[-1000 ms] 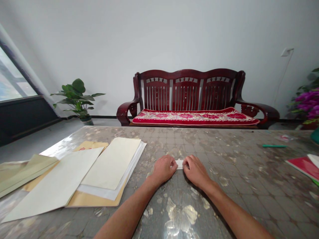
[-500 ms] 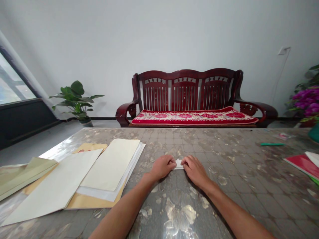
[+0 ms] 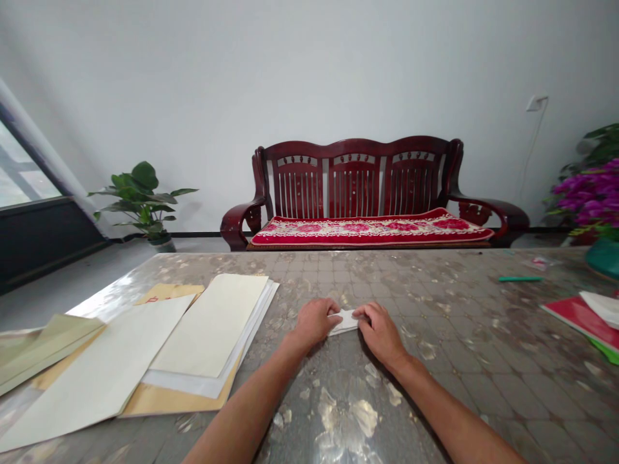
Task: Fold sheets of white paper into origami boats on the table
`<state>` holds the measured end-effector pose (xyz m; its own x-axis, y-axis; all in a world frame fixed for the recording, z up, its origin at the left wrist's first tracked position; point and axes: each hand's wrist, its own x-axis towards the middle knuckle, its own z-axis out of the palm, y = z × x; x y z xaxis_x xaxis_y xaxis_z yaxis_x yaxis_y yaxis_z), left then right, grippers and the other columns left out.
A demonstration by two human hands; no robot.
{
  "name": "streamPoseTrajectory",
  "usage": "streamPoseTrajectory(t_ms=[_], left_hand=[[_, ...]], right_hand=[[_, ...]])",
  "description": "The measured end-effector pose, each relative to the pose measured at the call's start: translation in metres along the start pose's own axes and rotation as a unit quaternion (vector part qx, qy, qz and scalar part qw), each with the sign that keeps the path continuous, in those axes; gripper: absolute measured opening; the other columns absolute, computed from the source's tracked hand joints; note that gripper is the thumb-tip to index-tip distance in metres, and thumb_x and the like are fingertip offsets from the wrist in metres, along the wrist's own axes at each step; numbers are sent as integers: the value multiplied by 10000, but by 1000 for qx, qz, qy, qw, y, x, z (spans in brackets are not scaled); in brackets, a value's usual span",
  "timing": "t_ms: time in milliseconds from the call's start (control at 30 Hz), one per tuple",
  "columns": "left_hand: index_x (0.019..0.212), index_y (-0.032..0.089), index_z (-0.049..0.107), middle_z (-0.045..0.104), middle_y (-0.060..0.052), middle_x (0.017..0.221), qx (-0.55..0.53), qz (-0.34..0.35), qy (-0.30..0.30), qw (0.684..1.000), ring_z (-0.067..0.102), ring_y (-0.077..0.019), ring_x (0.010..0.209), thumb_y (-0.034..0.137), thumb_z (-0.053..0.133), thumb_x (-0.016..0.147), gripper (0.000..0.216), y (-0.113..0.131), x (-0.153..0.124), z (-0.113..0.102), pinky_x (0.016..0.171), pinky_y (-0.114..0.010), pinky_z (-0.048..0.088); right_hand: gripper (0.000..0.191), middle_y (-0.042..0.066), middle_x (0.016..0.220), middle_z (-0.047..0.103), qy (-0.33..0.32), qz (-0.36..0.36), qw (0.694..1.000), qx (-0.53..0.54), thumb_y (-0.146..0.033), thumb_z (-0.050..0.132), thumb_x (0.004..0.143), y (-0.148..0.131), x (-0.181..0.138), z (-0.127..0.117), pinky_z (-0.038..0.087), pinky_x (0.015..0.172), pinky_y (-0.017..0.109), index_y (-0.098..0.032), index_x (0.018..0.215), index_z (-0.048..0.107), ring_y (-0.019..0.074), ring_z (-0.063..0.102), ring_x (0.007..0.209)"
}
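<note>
1. paper stack (image 3: pixel 213 328): well left of the grip, lying flat on the table (image 3: pixel 449 386).
2. left hand (image 3: pixel 313 321): fingers curled, pinching the left edge of the small white paper (image 3: pixel 344 320).
3. small white paper: pinned between both hands, low on the table, looks folded.
4. right hand (image 3: pixel 382 330): pinching the paper's right edge, knuckles up.
5. green pen (image 3: pixel 520 278) and red booklet (image 3: pixel 578 316): well right of the grip, both untouched.

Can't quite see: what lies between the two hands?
Head view: a small white paper lies between the left hand and right hand, both gripping its ends.
</note>
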<state>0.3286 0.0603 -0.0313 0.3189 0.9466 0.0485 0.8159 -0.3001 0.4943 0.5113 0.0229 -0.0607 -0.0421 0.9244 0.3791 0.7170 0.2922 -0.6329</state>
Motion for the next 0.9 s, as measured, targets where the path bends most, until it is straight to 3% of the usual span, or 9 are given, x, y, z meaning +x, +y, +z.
streamPoseTrajectory(t_ms=[100,200,300,533,800,900], left_hand=[[861,211,706,702,11,771,-11,31,61,998,617,-160,757,276,650,829,91,3,-6,-3,692,-258,392],[783,207,676,691,-4,778,26,144,167,975,589,-174,817,284,650,871,120,2,-19,-5,770,-298,361],[775,206,640,672,-10,762,91,243,196,946,553,-178,793,318,604,921,188,-3,-30,-3,745,-321,327],[767,209,583,634,-2,719,173,289,230,913,521,-188,812,269,561,947,191,-8,-37,9,750,-336,307],[789,213,592,631,-6,730,123,310,238,912,517,-178,812,277,483,981,230,-9,-36,5,816,-345,333],[805,222,609,633,3,732,107,321,236,911,531,-170,831,289,500,974,211,-9,-36,6,923,-358,332]], right_hand=[[257,55,1022,648,76,-23,997,10,-135,467,770,3,0,-5,440,925,370,-230,948,625,226,556,1025],[242,66,1092,641,143,-83,986,11,-188,477,846,5,0,-16,414,956,395,-219,1037,623,232,540,1063],[216,62,1089,644,166,-131,977,-11,-212,470,900,4,-1,-29,399,944,387,-220,1040,634,224,537,1054],[81,17,904,679,26,-175,977,-117,-243,622,877,-8,-4,-40,353,833,344,-252,857,699,208,511,932],[148,20,808,676,-24,-191,965,-177,-322,618,899,-21,4,-41,281,893,376,-267,828,737,213,475,944],[140,8,748,665,-65,-192,962,-183,-337,630,884,-26,5,-46,264,918,382,-291,820,745,206,475,915]])
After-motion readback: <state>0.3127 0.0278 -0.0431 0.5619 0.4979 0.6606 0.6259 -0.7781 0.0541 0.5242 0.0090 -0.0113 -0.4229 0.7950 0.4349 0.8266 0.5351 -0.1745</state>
